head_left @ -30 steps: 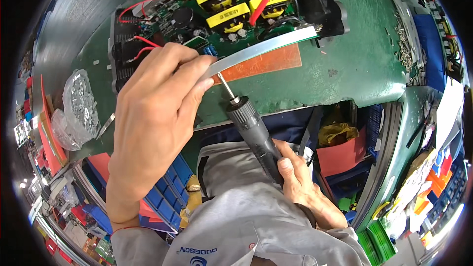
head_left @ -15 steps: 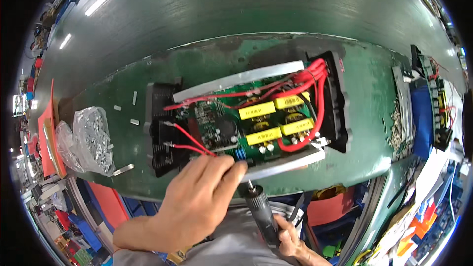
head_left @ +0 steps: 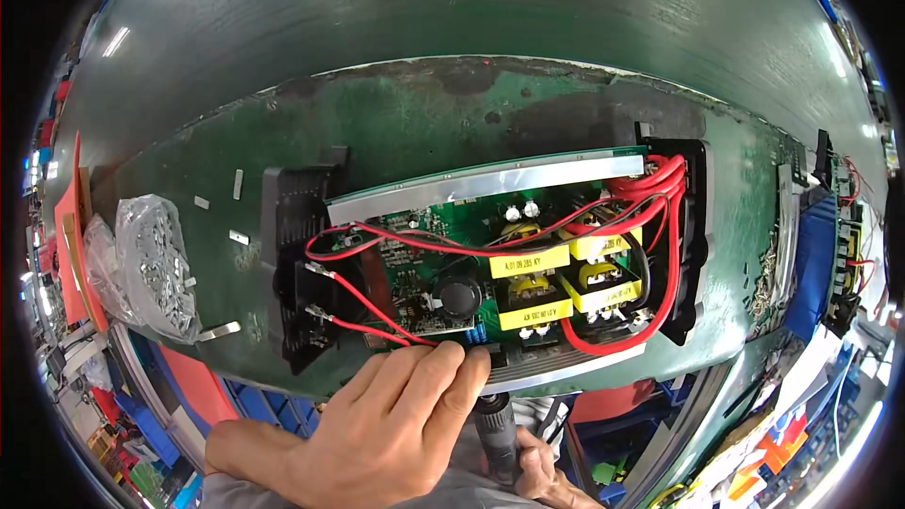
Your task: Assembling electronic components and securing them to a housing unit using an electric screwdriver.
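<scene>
Our open circuit unit (head_left: 459,298) lies on the tabletop (head_left: 377,137) straight ahead of both hands, its long axis running from left to right between two black end plates (head_left: 300,264) (head_left: 696,245). The near metal strip (head_left: 566,367) follows that axis, its right end set a little farther from us than its left. Against this line the black driver (head_left: 497,435) stands crosswise — it points away from us, close to a right angle with the strip, leaning slightly left toward its front end. That front end is just at the strip's lower edge, but the tip is hidden, so we cannot tell whether it touches. Our left hand (head_left: 391,429) is the nearer one: its bent fingers reach over the near edge beside the red wires (head_left: 368,300), just left of the driver's nose. The thumb is out of sight, so we cannot tell whether this grip is pinching the strip or only resting there. Our right hand (head_left: 542,473) is lower and farther from the unit — its grip is closed around the driver's rear part.
</scene>
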A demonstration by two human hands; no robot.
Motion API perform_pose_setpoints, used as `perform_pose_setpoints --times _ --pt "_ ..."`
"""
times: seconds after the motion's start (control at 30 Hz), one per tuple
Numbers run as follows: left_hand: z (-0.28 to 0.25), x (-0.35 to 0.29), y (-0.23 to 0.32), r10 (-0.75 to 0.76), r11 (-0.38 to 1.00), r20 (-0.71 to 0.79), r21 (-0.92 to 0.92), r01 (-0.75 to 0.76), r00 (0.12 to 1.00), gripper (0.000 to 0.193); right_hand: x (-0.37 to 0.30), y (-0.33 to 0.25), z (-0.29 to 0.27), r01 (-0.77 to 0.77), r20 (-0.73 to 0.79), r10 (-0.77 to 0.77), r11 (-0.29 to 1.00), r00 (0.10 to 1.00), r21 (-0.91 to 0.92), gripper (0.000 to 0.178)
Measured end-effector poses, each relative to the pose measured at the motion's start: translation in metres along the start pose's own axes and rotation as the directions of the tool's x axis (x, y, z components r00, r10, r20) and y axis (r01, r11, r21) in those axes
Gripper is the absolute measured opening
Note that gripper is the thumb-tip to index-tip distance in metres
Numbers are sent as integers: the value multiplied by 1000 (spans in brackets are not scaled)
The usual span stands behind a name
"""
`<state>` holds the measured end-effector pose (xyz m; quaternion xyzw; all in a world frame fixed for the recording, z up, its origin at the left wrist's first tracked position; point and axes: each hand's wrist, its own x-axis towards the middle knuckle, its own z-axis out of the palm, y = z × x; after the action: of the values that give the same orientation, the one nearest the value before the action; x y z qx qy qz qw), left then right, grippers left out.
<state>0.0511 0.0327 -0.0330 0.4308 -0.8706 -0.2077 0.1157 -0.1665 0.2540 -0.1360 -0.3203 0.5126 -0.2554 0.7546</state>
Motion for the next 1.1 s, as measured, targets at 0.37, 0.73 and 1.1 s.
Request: perform_pose_setpoints --times 0.37,0.73,1.1 --pt "-4 -3 -2 87 996 41 25 -88 995 39 17 12 -10 -426 506 79 658 859 621 105" --pt "1 -48 -6 -100 995 -266 -48 91 959 44 -8 14 -61 88 -89 -139 900 986 -427 90" --pt "-11 -46 0 -145 989 -72 14 146 987 44 7 14 -39 162 -30 -202 857 979 -489 76"
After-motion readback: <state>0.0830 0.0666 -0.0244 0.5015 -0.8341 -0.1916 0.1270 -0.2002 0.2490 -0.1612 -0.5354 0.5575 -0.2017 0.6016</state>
